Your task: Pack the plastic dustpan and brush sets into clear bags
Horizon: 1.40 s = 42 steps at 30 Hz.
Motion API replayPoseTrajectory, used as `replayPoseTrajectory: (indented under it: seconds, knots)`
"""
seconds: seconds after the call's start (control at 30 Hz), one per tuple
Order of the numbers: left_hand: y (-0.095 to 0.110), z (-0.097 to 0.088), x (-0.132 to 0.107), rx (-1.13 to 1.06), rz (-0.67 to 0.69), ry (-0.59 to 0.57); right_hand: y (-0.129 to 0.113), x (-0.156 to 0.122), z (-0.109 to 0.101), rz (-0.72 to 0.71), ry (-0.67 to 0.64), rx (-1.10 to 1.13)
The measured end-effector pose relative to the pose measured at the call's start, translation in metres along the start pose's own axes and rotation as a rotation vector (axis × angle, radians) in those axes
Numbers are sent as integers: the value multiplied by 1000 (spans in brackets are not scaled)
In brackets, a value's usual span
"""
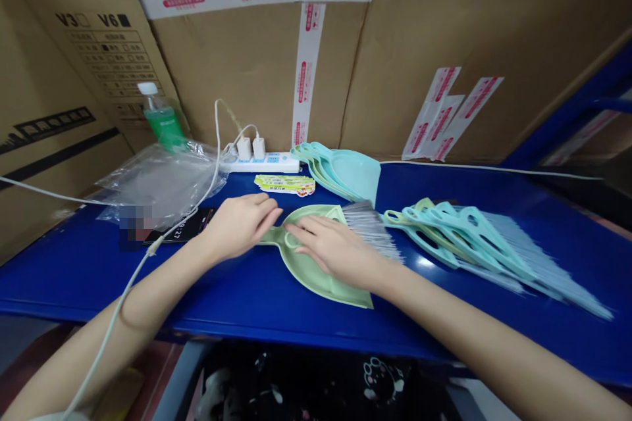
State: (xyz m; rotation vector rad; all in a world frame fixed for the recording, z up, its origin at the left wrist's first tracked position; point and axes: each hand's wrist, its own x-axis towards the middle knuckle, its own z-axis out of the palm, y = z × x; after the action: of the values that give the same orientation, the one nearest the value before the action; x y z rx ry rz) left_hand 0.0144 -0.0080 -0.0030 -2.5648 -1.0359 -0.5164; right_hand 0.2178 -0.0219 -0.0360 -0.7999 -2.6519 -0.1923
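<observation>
A pale green dustpan (316, 273) lies flat on the blue table (247, 289) with a small brush (368, 227) resting in it, bristles pointing right. My left hand (239, 223) lies over the dustpan's handle end, fingers together and curled down on it. Pressing on the brush handle in the pan, my right hand (333, 250) has its fingers stretched out and flat. A stack of light blue dustpans (345, 174) sits just behind. To the right lies a pile of blue and green brushes (474, 237).
Cardboard boxes (419, 46) wall the back and left. A power strip (261, 161) with chargers, a white cable (148, 256), a green bottle (162, 120), clear plastic bags (153, 181), a phone (185, 223) and a label card (286, 184) sit at the back left.
</observation>
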Motion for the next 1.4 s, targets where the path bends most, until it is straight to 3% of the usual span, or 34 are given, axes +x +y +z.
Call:
replayPoseTrajectory:
  seconds: [0.13, 0.23, 0.47, 0.57, 0.7, 0.93, 1.1, 1.23, 1.4]
  knots:
    - [-6, 0, 4, -45, -272, -332, 0, 0, 5, 54, 107, 182]
    - [-5, 2, 7, -166, -334, -422, -2, 3, 7, 134, 168, 331]
    - [-5, 10, 7, -367, -351, -359, -7, 9, 5, 195, 164, 536]
    - [-5, 10, 6, -394, -388, -334, 0, 2, -10, 137, 113, 491]
    - [-5, 9, 6, -400, -434, -374, 18, -10, -21, 116, -61, 331]
    - [-6, 12, 5, -564, -400, -345, 17, -8, 6, 144, -115, 366]
    - [-10, 17, 5, -668, -426, -330, 9, -1, 14, 177, -3, 411]
    - [-17, 20, 6, -751, -322, -382, 15, -4, 5, 126, 29, 433]
    - [-25, 21, 4, -1027, -312, -535, 25, -12, -1, 133, -102, 379]
